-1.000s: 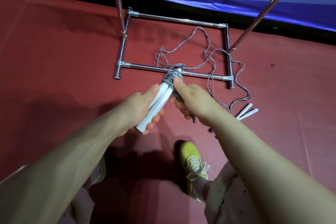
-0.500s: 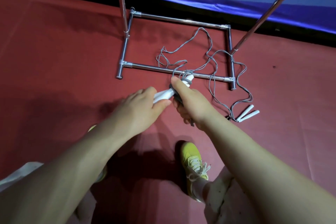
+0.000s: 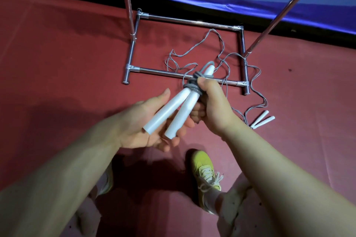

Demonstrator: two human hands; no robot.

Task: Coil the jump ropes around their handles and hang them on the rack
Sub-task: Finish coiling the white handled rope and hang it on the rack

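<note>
Right hand [image 3: 212,106] clamps coil [image 3: 192,86] on handles [image 3: 173,109]; left hand [image 3: 146,127] flat, cradling ends. Light, springy cord, likely to unwind: keep pinching wraps. Second rope [image 3: 227,59] loose on floor [image 3: 57,63] by rack [image 3: 133,52].

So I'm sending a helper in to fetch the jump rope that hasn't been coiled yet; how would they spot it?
Find the chrome rack base on the red floor. Just outside its right-hand corner nearest the person lie two small white handles, side by side, their thin grey cord trailing loose across the base. Unlike the rope in the hands, nothing is wound round them and nobody holds them.
</note>
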